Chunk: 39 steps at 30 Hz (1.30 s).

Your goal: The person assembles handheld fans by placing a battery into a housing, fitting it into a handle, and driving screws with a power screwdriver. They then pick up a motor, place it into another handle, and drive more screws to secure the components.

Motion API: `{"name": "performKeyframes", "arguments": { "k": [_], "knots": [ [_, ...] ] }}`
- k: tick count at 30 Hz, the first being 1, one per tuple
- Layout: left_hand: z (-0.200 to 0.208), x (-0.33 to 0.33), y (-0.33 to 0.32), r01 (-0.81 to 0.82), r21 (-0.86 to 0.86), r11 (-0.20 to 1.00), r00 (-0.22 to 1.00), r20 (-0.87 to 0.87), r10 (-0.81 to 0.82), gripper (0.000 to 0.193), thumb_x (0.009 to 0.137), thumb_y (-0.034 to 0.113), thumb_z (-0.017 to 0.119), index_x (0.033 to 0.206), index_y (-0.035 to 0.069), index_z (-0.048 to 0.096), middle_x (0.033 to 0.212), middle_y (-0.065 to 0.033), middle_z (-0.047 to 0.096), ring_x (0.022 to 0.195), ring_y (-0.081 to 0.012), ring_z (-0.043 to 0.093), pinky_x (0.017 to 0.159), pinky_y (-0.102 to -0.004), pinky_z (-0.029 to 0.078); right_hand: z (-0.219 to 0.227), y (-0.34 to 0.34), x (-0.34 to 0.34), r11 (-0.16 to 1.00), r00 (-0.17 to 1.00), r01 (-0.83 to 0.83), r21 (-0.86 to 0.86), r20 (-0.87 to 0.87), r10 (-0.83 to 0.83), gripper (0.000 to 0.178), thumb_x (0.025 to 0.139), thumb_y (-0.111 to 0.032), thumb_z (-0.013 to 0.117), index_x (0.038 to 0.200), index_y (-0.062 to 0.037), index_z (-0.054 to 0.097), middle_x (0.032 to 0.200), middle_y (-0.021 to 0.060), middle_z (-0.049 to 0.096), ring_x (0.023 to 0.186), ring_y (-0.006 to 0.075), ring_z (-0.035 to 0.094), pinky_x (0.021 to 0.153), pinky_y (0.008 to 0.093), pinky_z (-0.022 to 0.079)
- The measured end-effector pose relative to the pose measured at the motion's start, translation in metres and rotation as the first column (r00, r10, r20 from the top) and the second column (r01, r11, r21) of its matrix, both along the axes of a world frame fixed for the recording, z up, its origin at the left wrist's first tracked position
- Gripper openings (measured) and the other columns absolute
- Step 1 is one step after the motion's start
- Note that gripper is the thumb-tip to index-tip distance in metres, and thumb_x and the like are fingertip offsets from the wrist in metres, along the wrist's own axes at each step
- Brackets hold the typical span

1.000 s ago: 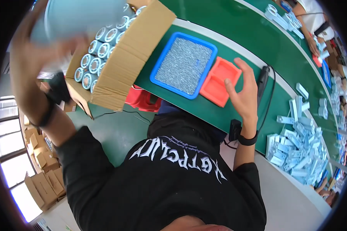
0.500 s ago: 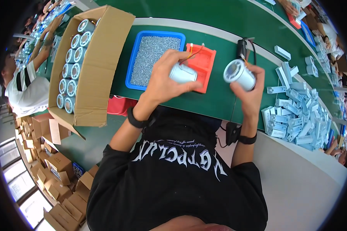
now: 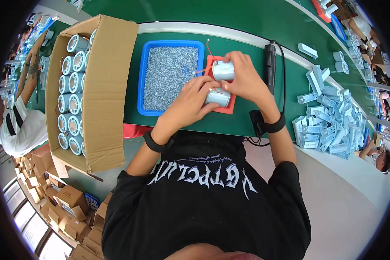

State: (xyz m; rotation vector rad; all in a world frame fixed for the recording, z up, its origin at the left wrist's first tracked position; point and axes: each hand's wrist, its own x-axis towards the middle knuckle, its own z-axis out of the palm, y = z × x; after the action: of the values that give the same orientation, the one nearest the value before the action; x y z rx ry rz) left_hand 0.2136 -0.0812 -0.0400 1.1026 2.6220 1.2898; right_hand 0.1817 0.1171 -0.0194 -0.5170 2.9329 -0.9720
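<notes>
My left hand [image 3: 187, 102] grips a pale blue cylindrical housing [image 3: 218, 98] lying on its side above the red tray [image 3: 223, 110]. Just beyond it, my right hand [image 3: 247, 80] is closed round a second such cylinder [image 3: 223, 70], with a red and an orange wire sticking out on its left. The two cylinders are close together, and my fingertips nearly meet between them. Whether the cylinders touch the tray is hard to see. Left of the tray, a blue tray [image 3: 140, 86] holds many small metal screws [image 3: 167, 78].
An open cardboard box [image 3: 110, 95] of similar cylinders stands at left. A black corded electric screwdriver [image 3: 269, 65] lies right of the red tray. Pale blue brackets [image 3: 329, 121] are heaped farther right. A co-worker [image 3: 24, 125] sits beyond the box.
My right hand has moved left with its cylinder, from beside the screwdriver to over the red tray, beside the left hand's cylinder. The head view has shifted slightly.
</notes>
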Motion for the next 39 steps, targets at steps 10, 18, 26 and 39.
{"name": "performKeyframes", "arguments": {
  "k": [10,18,26,39],
  "knots": [
    [-0.006,0.003,-0.001,-0.052,0.126,0.991,0.978,0.209,0.024,0.046,0.067,0.012,0.076,0.109,0.006,0.056,0.115,-0.0102,0.054,0.108,-0.0319,0.051,0.091,-0.0419,0.042,0.007,0.006,-0.004,0.990,0.985,-0.134,-0.048,0.107,0.139,0.042,0.065,-0.002,0.068,0.101,-0.0056,0.046,0.113,0.0122,0.051,0.101,0.0330,0.048,0.086,0.0392,0.043],
    [-0.008,0.004,0.004,-0.076,0.180,0.981,0.984,0.171,0.045,0.049,0.062,0.007,0.078,0.107,0.005,0.058,0.115,-0.0115,0.055,0.109,-0.0325,0.051,0.092,-0.0408,0.043,-0.005,0.011,0.003,0.990,0.990,-0.137,-0.020,-0.023,0.136,0.034,0.067,-0.002,0.069,0.095,-0.0058,0.050,0.111,0.0099,0.051,0.105,0.0328,0.046,0.087,0.0393,0.042],
    [-0.012,0.009,0.006,-0.114,0.120,0.986,0.976,0.200,0.088,0.051,0.061,0.005,0.079,0.108,0.005,0.059,0.116,-0.0118,0.056,0.112,-0.0327,0.050,0.093,-0.0395,0.042,0.008,0.023,-0.009,0.961,0.955,-0.241,-0.134,0.142,0.260,0.029,0.075,-0.007,0.067,0.102,-0.0070,0.055,0.112,0.0102,0.054,0.104,0.0324,0.049,0.090,0.0374,0.042],
    [0.001,0.000,-0.011,-0.169,0.051,0.984,0.971,0.181,0.157,0.054,0.070,0.007,0.074,0.120,0.004,0.053,0.120,-0.0162,0.049,0.116,-0.0340,0.044,0.098,-0.0408,0.038,-0.033,0.257,-0.146,0.645,0.946,0.161,0.747,0.070,-0.317,0.053,0.070,-0.006,0.063,0.121,-0.0082,0.050,0.117,0.0139,0.060,0.105,0.0344,0.058,0.088,0.0409,0.047]
  ]
}}
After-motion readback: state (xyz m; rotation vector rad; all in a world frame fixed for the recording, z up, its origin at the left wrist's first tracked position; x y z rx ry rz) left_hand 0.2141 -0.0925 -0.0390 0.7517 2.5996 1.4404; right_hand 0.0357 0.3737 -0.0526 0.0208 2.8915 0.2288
